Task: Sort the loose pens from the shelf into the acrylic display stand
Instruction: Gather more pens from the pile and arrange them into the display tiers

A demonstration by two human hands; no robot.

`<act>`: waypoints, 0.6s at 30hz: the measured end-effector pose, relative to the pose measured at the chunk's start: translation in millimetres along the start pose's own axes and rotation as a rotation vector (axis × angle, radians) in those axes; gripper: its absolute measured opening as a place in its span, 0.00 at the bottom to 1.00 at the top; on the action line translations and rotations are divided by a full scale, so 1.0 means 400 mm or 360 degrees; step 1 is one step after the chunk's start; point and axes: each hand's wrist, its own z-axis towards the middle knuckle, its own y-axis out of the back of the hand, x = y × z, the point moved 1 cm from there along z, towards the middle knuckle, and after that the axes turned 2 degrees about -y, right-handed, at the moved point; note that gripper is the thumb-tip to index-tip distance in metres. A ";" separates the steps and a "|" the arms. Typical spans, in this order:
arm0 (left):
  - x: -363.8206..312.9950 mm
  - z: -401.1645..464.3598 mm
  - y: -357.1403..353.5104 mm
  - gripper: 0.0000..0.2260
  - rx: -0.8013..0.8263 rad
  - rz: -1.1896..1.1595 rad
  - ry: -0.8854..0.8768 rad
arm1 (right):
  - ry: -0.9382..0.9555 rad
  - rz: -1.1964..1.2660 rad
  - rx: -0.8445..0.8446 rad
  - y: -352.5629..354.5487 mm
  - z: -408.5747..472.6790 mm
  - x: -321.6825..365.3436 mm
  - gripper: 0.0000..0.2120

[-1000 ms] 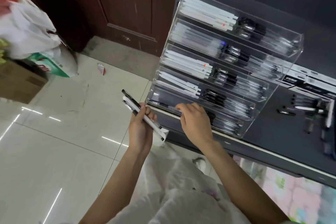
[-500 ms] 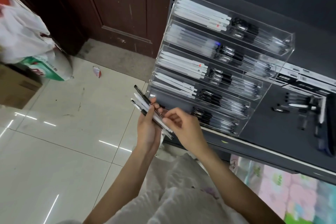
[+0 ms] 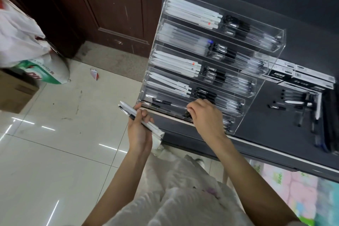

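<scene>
Left hand (image 3: 140, 130) grips a bundle of pens (image 3: 141, 121) just left of the acrylic stand (image 3: 264, 86). Right hand (image 3: 205, 115) pinches one pen (image 3: 187, 114) at its bottom tier.

A glossy cream tiled floor (image 3: 55, 152) is seen on the left, streaked with bright reflections of ceiling light. At the far side a dark reddish-brown panelled wooden door (image 3: 113, 5) is set above a grey stone threshold (image 3: 113, 60). On the far left a brown cardboard box (image 3: 14, 93) is placed under a white plastic bag (image 3: 20, 38). A small red-and-white wrapper (image 3: 94, 74) is left on the tiles.
</scene>
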 end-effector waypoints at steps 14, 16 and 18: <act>0.009 -0.019 -0.002 0.09 0.0107 -0.0134 0.0198 | 0.0156 -0.0210 0.0402 -0.085 0.040 0.039 0.07; 0.009 -0.015 -0.008 0.10 0.0109 -0.0129 0.0176 | 0.0092 0.0130 0.0346 -0.057 0.023 0.045 0.10; 0.009 -0.009 -0.017 0.10 0.0112 -0.0140 0.0137 | 0.0034 0.0566 0.0315 -0.016 -0.004 0.069 0.10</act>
